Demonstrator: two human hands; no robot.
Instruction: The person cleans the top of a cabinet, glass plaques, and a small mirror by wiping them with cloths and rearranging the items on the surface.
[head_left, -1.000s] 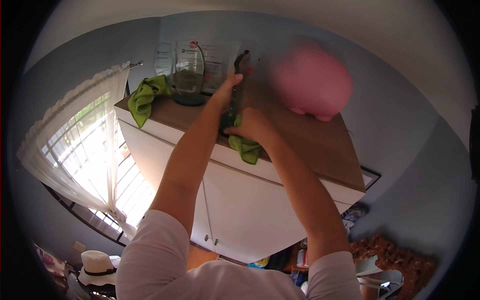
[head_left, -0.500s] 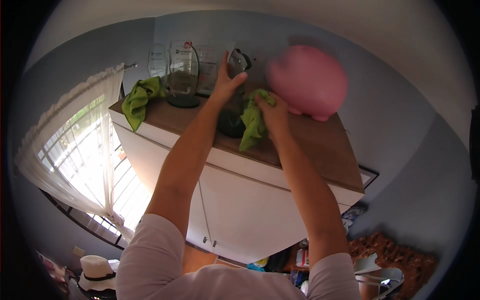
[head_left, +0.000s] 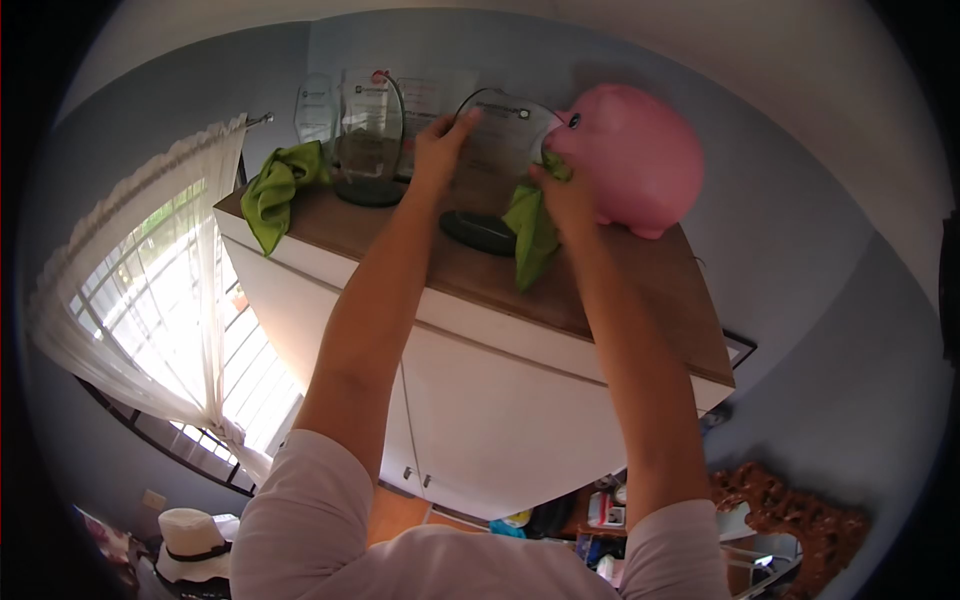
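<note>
A clear glass trophy with a dark oval base stands on the brown cabinet top, its broad face turned towards me. My left hand grips the trophy's left edge between thumb and fingers. On the opposite edge, my right hand is closed on a green cloth, which hangs down in front of the base. Part of the right fingers is hidden by the cloth. Just behind the right hand sits a pink piggy bank.
More glass trophies, one being a rounded trophy, stand at the left back. A second green cloth drapes over the left corner of the white cabinet. A curtained window is on the left.
The trophy has turned from nearly edge-on to face-on. My right hand and its cloth have shifted right and up to the trophy's right edge; my left hand has moved slightly left.
</note>
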